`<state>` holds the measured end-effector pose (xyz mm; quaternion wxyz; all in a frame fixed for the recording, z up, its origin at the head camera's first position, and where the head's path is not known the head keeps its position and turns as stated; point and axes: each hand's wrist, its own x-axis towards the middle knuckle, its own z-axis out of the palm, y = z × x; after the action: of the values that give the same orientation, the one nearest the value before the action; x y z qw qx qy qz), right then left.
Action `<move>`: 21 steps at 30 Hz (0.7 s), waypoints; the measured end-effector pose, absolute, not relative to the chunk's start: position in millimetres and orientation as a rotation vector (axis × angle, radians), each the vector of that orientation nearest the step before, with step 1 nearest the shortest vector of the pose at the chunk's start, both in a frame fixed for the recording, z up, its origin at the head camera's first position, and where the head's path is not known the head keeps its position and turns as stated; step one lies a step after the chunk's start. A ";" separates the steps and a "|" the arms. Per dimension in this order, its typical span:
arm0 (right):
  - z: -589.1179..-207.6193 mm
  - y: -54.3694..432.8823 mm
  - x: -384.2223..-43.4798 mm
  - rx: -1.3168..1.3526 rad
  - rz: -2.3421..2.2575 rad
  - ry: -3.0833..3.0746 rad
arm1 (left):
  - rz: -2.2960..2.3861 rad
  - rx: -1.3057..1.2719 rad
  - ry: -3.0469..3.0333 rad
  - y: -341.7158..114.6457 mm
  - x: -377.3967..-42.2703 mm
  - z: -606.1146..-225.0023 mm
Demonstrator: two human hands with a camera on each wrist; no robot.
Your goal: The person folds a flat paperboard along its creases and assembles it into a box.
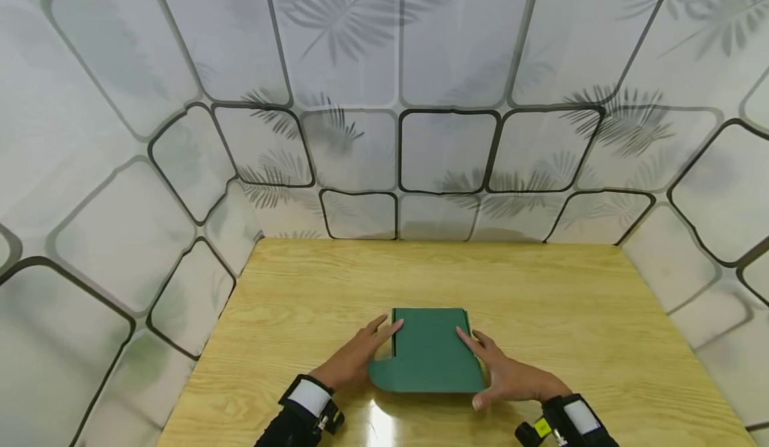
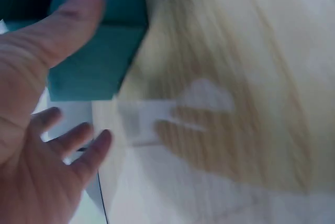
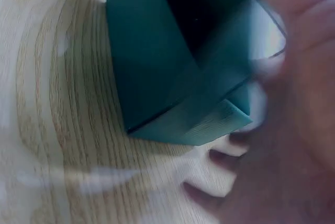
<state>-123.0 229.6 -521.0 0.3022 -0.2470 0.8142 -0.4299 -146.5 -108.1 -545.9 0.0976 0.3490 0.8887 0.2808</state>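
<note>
A green cardboard box lies on the wooden table in front of me, its lid partly raised at the near side. A rounded flap sticks out at its near left corner. In the right wrist view, a dark gap shows between the box's wall and its lid. My left hand is at the box's left side, thumb and fingers spread; the left wrist view has its thumb in front of the green wall. At the right side, my right hand has its fingers extended along the edge. Blur hides exact contact.
The light wooden table carries the box near its front edge. White hanging sheets with dark outlines and leaf prints enclose the table at the back and both sides. Black bands with cameras sit on both wrists.
</note>
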 end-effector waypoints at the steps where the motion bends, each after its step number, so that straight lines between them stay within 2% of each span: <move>1: -522.3 228.1 -121.6 -0.644 -1.109 2.162 | 0.789 1.018 2.622 -109.0 -144.4 -547.5; 5: -529.0 214.1 -114.2 -0.587 -1.080 2.263 | 0.753 0.971 2.603 -103.2 -134.9 -554.0; 10: -522.1 195.5 -109.6 -0.513 -1.097 2.410 | 0.937 0.912 2.598 -83.2 -127.0 -557.2; 15: -504.0 188.8 -115.3 -0.366 -1.123 2.517 | 1.271 0.755 2.476 -74.3 -124.6 -541.3; 21: -483.4 195.7 -120.3 -0.207 -1.317 2.265 | 1.526 0.514 2.344 -73.5 -132.2 -513.8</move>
<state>-120.3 195.7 -483.4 0.2538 -0.0763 0.8337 -0.4845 -132.2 -73.5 -513.8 0.1486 0.1787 0.8151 0.5307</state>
